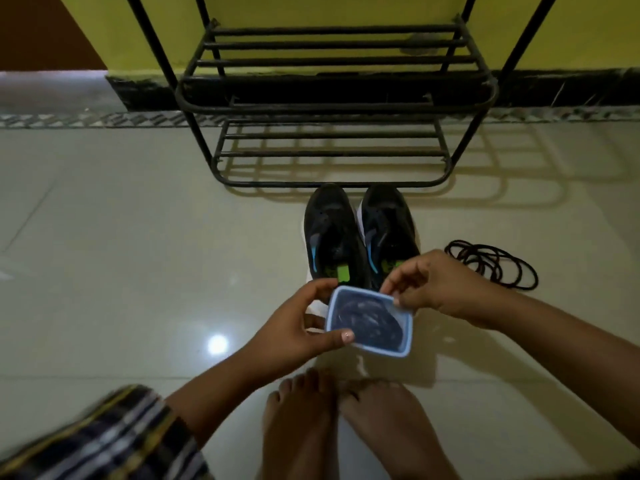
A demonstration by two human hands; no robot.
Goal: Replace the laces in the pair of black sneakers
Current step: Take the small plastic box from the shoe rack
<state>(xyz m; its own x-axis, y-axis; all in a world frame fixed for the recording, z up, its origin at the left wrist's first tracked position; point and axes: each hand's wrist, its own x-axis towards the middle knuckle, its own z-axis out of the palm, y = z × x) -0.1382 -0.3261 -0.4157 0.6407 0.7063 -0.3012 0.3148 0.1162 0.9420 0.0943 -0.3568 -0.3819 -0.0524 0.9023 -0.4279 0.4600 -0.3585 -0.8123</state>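
Two black sneakers point(360, 233) with blue accents and green insole tags stand side by side on the floor, toes toward the rack, with no laces in them. A heap of black laces point(491, 263) lies on the floor to their right. My left hand point(298, 327) grips the left side of a small blue-rimmed plastic box point(370, 322) holding dark coiled laces. My right hand point(429, 282) pinches the box's upper right corner. The box hovers just in front of the sneakers' heels.
A black metal shoe rack point(329, 109) stands against the yellow wall behind the sneakers. My bare feet point(346, 420) rest on the glossy tiled floor point(121, 254) below the box. Striped cloth point(104, 441) shows at the lower left.
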